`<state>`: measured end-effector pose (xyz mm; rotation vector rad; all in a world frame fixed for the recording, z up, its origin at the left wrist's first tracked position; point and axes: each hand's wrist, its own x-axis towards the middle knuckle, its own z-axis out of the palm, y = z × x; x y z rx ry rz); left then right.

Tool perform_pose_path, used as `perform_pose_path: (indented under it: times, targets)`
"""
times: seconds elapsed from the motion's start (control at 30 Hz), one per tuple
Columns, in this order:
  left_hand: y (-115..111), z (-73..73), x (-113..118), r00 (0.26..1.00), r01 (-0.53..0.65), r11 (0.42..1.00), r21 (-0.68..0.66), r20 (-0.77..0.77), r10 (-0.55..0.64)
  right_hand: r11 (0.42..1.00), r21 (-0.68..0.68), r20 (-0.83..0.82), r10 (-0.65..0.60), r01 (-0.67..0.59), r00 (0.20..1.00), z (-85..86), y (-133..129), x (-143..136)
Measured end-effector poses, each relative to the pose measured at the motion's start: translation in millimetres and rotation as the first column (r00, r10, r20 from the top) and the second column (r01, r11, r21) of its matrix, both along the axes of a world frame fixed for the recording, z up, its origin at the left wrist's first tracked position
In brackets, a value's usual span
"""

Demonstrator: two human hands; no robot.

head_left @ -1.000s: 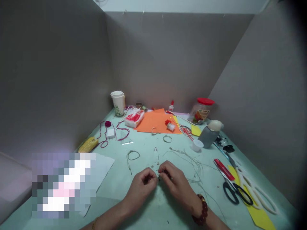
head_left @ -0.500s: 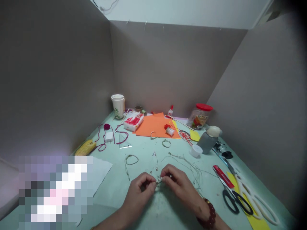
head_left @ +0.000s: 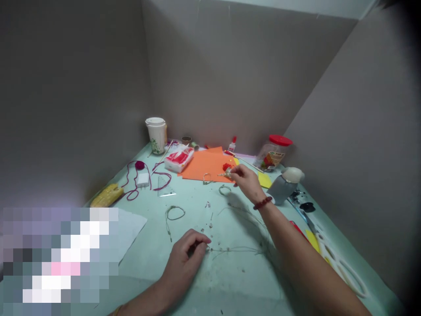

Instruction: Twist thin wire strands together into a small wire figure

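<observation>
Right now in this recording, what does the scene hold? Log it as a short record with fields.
Left hand: fingertips pinched together at one end of a thin cord
Right hand: fingertips at something small and pale, too blurred to name
Right wrist: dark red bracelet
Far left: white cup
Far right: red-lidded jar
Near right: white-handled scissors, partly behind the arm

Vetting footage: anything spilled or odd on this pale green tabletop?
Blocky pixelated patch, lower left, covers part of the white paper sheet, hiding what lies there. Small, shiny, bead-like bits lie loose near the left hand; spilled or laid out, can't tell.
</observation>
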<state>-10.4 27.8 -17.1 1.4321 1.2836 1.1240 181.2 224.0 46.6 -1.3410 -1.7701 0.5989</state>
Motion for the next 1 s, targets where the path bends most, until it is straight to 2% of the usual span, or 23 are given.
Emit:
perform_pose_path:
  times: [0.1,0.17,0.27,0.37,0.57,0.7,0.8,0.9,1.0]
  targets:
    - [0,-0.4,-1,0.999,0.038,0.999,0.02,-0.039,-0.037,0.985,0.149,0.202,-0.111,0.082,0.973,-10.8,37,-12]
    - [0,-0.9,-1,0.996,0.067,0.997,0.043,-0.059,-0.064,0.975,0.2,0.263,-0.153,0.102,0.952,-20.4,52,-22]
    - [1,-1.4,-2,0.992,0.096,0.993,0.063,-0.083,-0.09,0.958,0.273,0.467,-0.212,0.088,0.859,-35.2,64,-32]
    - [2,-1.7,-2,0.99,0.103,0.993,0.063,-0.098,-0.097,0.966,0.255,0.537,-0.171,0.034,0.826,-45.2,65,-32]
    - [0,-2.5,0,0.991,0.086,0.992,0.093,-0.108,-0.075,0.962,0.273,0.541,-0.16,0.008,0.826,-46.9,39,-12]
    - [-1,-3.6,1,0.988,0.092,0.989,0.112,-0.131,-0.077,0.979,0.18,0.599,-0.033,-0.094,0.8,-52.7,15,5]
    - [-1,-4.7,1,0.988,0.09,0.989,0.121,-0.137,-0.073,0.984,0.144,0.632,-0.008,-0.107,0.775,-55.1,-1,9]
    - [-1,-6.8,1,0.987,0.104,0.985,0.141,-0.138,-0.085,0.984,0.124,0.592,0.028,-0.125,0.806,-46.9,-19,-5]
    - [-2,-9.5,0,0.984,0.129,0.977,0.171,-0.143,-0.105,0.966,0.024,0.541,0.204,-0.257,0.816,-31.7,-43,-41]
